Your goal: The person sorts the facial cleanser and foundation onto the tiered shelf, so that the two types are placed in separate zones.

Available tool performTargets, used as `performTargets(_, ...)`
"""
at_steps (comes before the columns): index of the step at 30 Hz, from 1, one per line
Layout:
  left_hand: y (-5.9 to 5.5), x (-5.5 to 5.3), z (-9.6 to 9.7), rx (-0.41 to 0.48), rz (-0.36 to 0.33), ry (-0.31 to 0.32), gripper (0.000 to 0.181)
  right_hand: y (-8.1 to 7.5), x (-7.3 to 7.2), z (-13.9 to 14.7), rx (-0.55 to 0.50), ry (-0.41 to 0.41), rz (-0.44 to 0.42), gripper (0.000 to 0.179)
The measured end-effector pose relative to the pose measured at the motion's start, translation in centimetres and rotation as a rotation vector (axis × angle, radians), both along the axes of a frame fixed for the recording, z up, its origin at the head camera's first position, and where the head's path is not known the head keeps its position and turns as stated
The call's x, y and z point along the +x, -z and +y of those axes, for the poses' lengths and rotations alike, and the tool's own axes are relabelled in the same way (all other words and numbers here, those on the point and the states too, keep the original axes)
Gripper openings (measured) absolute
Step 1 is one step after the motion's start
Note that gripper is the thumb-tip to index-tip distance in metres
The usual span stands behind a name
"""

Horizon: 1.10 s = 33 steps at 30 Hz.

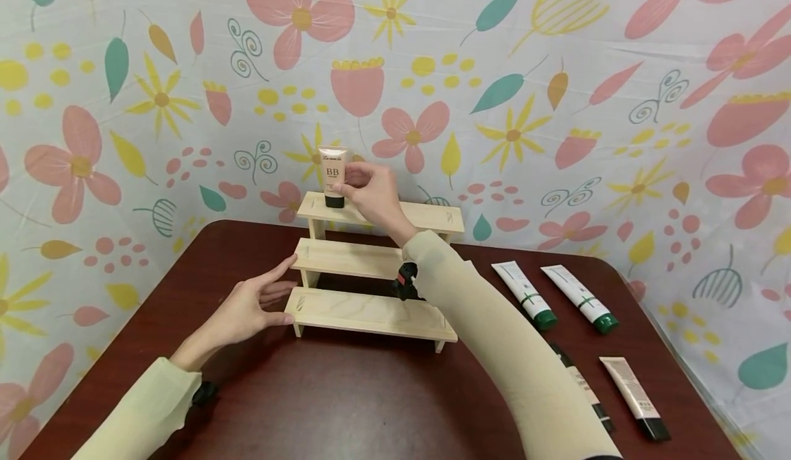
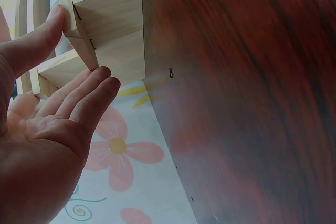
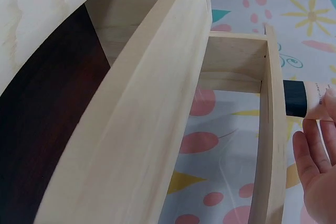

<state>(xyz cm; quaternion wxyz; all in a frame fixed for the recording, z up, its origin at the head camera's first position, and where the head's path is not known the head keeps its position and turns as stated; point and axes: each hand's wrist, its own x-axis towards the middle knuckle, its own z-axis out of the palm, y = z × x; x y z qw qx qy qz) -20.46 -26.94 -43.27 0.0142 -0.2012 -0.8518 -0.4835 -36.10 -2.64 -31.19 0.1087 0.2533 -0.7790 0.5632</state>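
A three-tier light wooden display stand (image 1: 371,312) stands on the dark table. Upright at the left end of its top tier is a beige BB cream tube (image 1: 332,171), its black cap downward. My right hand (image 1: 373,196) pinches this tube from its right side between thumb and fingers. In the right wrist view the black cap (image 3: 295,98) is right at the top tier's surface. At the stand's left end, my left hand (image 1: 250,305) has fairly straight fingers touching the edges of the lower and middle tiers. The left wrist view shows those fingertips (image 2: 102,74) against the wood.
Two white tubes with green caps (image 1: 525,294) lie on the table right of the stand. A beige tube with a black cap (image 1: 635,397) lies nearer, beside a dark tube (image 1: 583,388) partly hidden by my right sleeve. A flowered curtain (image 1: 408,48) hangs behind the table.
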Motion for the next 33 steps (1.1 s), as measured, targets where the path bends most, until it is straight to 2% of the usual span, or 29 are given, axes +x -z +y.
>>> performTargets(9, 0.08, -0.14, -0.05, 0.009, -0.001, 0.002, 0.107, -0.15, -0.08, -0.01, 0.007, -0.005, -0.009, 0.033)
performTargets(20, 0.17, -0.03, -0.11, 0.004, 0.002, 0.004, 0.107, -0.14, 0.13, 0.04, 0.045, -0.002, 0.052, 0.032)
performTargets(33, 0.39, -0.11, -0.14, 0.007, 0.008, 0.004, 0.108, 0.17, 0.02, 0.07, 0.050, -0.005, 0.033, 0.034)
